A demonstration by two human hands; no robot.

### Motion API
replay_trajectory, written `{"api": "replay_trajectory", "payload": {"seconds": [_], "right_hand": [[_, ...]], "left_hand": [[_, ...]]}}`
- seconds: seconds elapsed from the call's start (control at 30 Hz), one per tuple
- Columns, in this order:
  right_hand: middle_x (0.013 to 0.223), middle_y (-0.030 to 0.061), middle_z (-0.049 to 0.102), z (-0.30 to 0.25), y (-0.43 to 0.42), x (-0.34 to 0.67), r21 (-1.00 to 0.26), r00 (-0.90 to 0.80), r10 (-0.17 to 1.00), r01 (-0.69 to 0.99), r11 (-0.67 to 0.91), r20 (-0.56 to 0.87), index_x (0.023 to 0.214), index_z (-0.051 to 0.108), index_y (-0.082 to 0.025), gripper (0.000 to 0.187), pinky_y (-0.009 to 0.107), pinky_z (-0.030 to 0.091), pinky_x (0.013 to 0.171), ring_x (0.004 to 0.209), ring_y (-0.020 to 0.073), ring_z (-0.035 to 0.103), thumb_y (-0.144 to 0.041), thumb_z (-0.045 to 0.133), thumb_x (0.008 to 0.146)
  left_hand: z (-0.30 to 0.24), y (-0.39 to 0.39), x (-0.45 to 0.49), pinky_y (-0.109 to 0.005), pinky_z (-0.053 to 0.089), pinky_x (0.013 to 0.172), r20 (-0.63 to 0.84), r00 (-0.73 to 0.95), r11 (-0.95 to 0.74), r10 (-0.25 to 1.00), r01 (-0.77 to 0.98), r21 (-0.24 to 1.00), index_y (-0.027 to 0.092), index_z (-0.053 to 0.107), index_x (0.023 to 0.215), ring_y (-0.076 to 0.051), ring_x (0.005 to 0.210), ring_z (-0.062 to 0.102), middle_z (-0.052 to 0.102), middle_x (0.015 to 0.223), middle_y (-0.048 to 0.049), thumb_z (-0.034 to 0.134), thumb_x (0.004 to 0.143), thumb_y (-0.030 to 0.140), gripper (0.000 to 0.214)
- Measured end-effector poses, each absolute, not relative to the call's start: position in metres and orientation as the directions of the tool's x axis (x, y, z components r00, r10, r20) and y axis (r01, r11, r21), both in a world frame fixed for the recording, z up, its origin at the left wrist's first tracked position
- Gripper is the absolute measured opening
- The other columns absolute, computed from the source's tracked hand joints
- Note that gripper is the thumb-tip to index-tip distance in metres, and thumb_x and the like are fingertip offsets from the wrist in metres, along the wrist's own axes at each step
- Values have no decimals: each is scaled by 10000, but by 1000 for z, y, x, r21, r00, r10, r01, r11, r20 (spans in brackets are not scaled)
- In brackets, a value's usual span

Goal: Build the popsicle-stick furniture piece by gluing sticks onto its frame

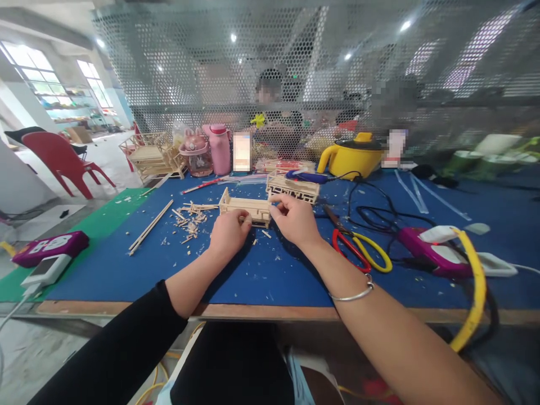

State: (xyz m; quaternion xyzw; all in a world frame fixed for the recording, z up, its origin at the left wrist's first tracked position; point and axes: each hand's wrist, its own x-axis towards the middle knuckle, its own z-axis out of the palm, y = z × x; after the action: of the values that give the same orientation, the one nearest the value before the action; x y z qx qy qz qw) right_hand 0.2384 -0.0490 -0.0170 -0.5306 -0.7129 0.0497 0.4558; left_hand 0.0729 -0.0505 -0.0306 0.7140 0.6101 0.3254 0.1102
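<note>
A small pale wooden model [247, 207], built of thin sticks with a raised end at its left, lies on the blue table mat [253, 281]. My left hand [230, 229] is closed at its front left, thumb and forefinger pressed together on the model's near side. At the right end, my right hand [295, 218] has curled fingers gripping the model's corner. Behind it sits a second wooden model [293, 188], with a blue glue gun [306, 177] lying across its top. Loose short sticks [192, 219] are scattered to the left of my left hand.
Red-and-yellow-handled scissors [365, 250] lie right of my right hand, near black cables [375, 214] and a purple power strip [434, 253]. Two long sticks [151, 228] lie left. A yellow pot [352, 160] and pink flask [219, 149] stand before a perforated screen [202, 67]; people are beyond it.
</note>
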Motion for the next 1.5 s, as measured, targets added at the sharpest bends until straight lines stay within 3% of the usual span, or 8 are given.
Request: {"api": "replay_trajectory", "payload": {"seconds": [0.2, 0.33, 0.47, 0.57, 0.7, 0.9, 1.13, 1.5], "right_hand": [[627, 0, 634, -5, -58, 247, -543, -73, 848, 738, 400, 525, 717, 660, -190, 129, 232, 393, 575, 570, 117, 540, -233, 538, 726], [606, -1, 662, -3, -64, 252, -319, -193, 961, 915, 249, 196, 697, 721, -253, 119, 257, 347, 519, 569, 155, 559, -350, 677, 642], [789, 6, 726, -9, -68, 245, -180, -243, 959, 947, 266, 143, 781, 733, -282, 147, 260, 357, 556, 731, 186, 626, -379, 631, 739], [831, 12, 731, -10, -70, 240, -101, -307, 932, 938, 330, 191, 795, 723, -262, 161, 265, 368, 597, 796, 195, 639, -326, 576, 804], [893, 28, 717, -10, -67, 236, -11, -379, 811, 904, 428, 446, 885, 707, -221, 233, 255, 370, 628, 810, 172, 637, -328, 500, 881], [746, 28, 677, -18, -55, 229, 209, -497, 585, 846, 490, 641, 806, 693, -188, 259, 245, 323, 595, 729, 140, 594, -285, 474, 904], [690, 15, 646, -23, -52, 230, 284, -536, 482, 817, 501, 693, 751, 672, -190, 269, 246, 309, 595, 680, 130, 546, -273, 469, 908], [661, 29, 629, -23, -54, 228, 313, -524, 506, 839, 445, 686, 674, 643, -177, 286, 260, 303, 586, 665, 139, 530, -254, 474, 891]], "left_hand": [[-34, -52, 73, -281, 446, 698, 343, -4, -234, 940, 724, 649, 192, 713, 928, -187, 686, 639, 712, 724, -46, 521, 804, 343, 274], [-35, -53, 73, -267, 454, 676, 316, -46, -203, 948, 678, 707, 191, 728, 931, -171, 652, 629, 704, 678, -30, 535, 802, 349, 280], [-36, -53, 74, -254, 465, 693, 307, -87, -184, 948, 638, 748, 184, 739, 919, -164, 678, 640, 724, 728, -37, 561, 789, 321, 260], [-37, -51, 74, -248, 469, 695, 296, -94, -179, 950, 614, 769, 184, 743, 917, -163, 699, 649, 732, 759, -43, 570, 786, 313, 252], [-38, -49, 73, -251, 470, 686, 287, -86, -184, 954, 590, 786, 188, 742, 916, -168, 705, 655, 734, 764, -48, 572, 784, 308, 246], [-37, -49, 73, -256, 477, 725, 271, -100, -165, 957, 581, 797, 205, 744, 900, -176, 752, 667, 739, 785, -44, 576, 771, 286, 227], [-39, -49, 71, -258, 483, 736, 306, -80, -208, 948, 573, 793, 191, 745, 899, -182, 761, 672, 742, 809, -54, 586, 766, 272, 223], [-42, -48, 71, -263, 479, 778, 346, -57, -238, 936, 622, 746, 211, 741, 915, -174, 785, 665, 742, 829, -43, 581, 779, 283, 222]]}}
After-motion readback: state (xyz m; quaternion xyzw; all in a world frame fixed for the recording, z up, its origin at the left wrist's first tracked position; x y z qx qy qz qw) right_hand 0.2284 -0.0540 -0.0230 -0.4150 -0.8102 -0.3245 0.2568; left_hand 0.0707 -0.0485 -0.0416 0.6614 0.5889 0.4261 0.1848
